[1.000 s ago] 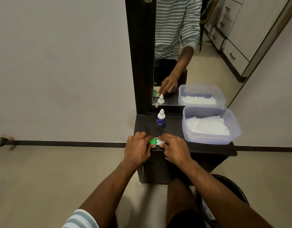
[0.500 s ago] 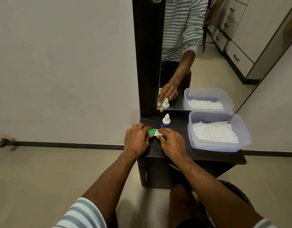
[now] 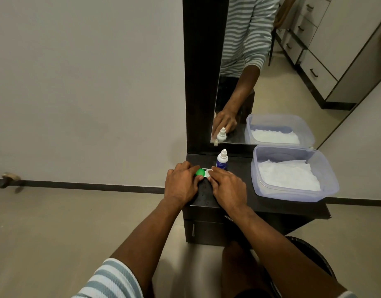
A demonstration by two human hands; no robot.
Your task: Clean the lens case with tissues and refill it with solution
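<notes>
Hands on the lens case (image 3: 203, 173) now, right at the left part of the dark surface (image 3: 239, 203). My left hand (image 3: 182, 183) pinches its green cap (image 3: 199, 172), my right hand (image 3: 227, 187) clamps the white side under curled fingers. Solution bottle (image 3: 222, 160) stands upright just behind, tub (image 3: 292, 191) of tissues (image 3: 288, 175) off to the right.

A home bedroom or dressing corner — a narrow dark dressing table (image 3: 260, 206) stands against a plain wall, with a tall mirror (image 3: 271, 67) above it. The mirror reflects white drawers (image 3: 309, 52) with dark handles — household storage — and a pale tiled floor (image 3: 56, 233) runs beneath.
</notes>
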